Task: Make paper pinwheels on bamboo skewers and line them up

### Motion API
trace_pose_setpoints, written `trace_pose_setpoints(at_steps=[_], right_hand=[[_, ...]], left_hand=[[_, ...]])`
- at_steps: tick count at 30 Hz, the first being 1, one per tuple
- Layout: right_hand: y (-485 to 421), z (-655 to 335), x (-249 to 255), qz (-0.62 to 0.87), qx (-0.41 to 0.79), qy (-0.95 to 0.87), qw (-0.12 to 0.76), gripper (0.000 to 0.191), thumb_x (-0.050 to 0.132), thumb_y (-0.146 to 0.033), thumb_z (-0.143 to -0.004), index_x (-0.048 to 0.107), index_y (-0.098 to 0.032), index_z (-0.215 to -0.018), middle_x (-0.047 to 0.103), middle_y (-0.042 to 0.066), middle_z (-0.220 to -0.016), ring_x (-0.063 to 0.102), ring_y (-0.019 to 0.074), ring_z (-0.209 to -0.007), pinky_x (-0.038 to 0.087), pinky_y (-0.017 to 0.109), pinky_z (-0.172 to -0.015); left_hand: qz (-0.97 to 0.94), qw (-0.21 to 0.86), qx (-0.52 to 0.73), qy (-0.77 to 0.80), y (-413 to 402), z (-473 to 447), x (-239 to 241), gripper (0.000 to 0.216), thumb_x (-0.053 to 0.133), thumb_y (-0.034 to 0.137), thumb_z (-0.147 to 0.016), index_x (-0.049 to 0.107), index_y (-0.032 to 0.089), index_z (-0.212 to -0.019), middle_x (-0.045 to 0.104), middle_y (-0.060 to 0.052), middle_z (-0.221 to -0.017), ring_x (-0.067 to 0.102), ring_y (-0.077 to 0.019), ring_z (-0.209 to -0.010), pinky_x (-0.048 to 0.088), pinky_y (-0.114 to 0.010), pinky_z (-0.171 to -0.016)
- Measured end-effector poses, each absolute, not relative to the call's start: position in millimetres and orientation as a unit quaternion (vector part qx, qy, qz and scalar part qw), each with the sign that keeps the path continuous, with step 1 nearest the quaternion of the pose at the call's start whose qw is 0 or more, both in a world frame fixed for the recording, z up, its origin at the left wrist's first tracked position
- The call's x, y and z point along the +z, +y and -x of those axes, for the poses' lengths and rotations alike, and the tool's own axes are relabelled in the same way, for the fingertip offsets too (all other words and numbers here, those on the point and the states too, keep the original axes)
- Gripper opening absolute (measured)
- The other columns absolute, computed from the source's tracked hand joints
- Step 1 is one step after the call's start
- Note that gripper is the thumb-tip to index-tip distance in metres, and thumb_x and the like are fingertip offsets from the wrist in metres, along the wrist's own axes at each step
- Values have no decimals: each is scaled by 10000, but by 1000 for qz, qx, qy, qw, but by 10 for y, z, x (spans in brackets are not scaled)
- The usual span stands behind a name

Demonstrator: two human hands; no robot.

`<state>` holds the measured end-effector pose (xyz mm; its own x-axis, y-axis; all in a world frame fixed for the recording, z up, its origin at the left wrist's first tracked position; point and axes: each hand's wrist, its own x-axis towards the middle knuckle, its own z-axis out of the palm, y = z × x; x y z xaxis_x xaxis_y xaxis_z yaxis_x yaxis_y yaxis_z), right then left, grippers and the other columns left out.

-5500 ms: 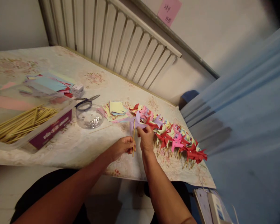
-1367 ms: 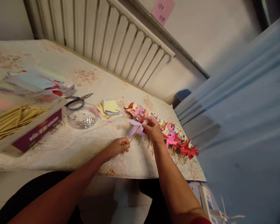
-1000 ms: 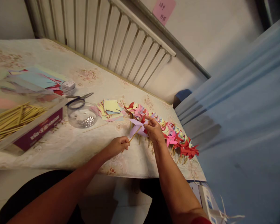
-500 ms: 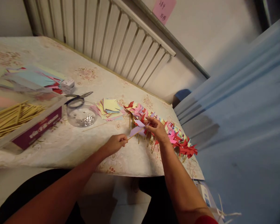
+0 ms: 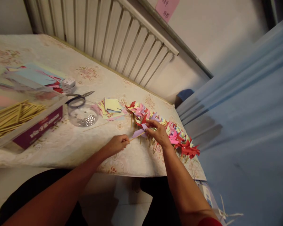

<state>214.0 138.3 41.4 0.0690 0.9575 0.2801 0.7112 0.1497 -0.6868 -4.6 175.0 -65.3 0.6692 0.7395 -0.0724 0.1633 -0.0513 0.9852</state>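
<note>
My left hand (image 5: 119, 144) is closed around the lower end of a thin wooden stick (image 5: 136, 136). At the stick's other end is a lilac paper pinwheel (image 5: 138, 133), and my right hand (image 5: 157, 131) has its fingers bent around that end, hiding part of the paper. Behind and to the right of my right hand lies a long row of finished paper pinwheels (image 5: 187, 148) in red, pink, yellow and other colours, their sticks pointing toward me. A pile of cut paper squares (image 5: 112, 105) sits to the left of the row.
A clear round dish (image 5: 83, 115) holds small shiny pins. Scissors (image 5: 79, 98) rest against its far side. At left stands a plastic box (image 5: 39, 127) of wooden sticks, with coloured paper sheets (image 5: 33, 77) and small boxes (image 5: 68, 84) behind. A radiator (image 5: 122, 40) and blue curtain (image 5: 245, 103) border the flowered table.
The lilac pinwheel has turned about the stick's end, and its blades lie differently under my right hand's fingers. My left hand keeps its grip on the stick. The view has shifted slightly.
</note>
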Motion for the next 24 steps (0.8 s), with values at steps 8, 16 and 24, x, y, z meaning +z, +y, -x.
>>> trace_pose_setpoints(at_steps=[8,16,24], right_hand=[[1363,-2145,402,601,149,-707,342,458,705,-219,-733,679,-276,-1187,697,32,-1101,615,216,-996,454,383,-961],[1351,-2052,457,604,156,-715,314,334,639,-211,-772,704,-237,-1099,701,36,-1081,622,217,-981,455,361,-919],[1322,-1990,518,613,174,-704,313,146,604,-272,-823,714,-220,-904,674,-7,-804,590,168,-749,447,278,-740]], left_hand=[[-687,606,232,328,1748,73,-621,197,500,375,-763,546,186,-729,515,25,-601,501,-130,-569,358,-241,-538],[-696,605,231,312,1765,96,-605,192,502,362,-763,560,180,-743,534,16,-628,489,-127,-585,337,-234,-542],[-688,618,227,305,1757,119,-555,191,501,360,-746,561,179,-743,520,20,-620,482,-127,-581,338,-237,-544]])
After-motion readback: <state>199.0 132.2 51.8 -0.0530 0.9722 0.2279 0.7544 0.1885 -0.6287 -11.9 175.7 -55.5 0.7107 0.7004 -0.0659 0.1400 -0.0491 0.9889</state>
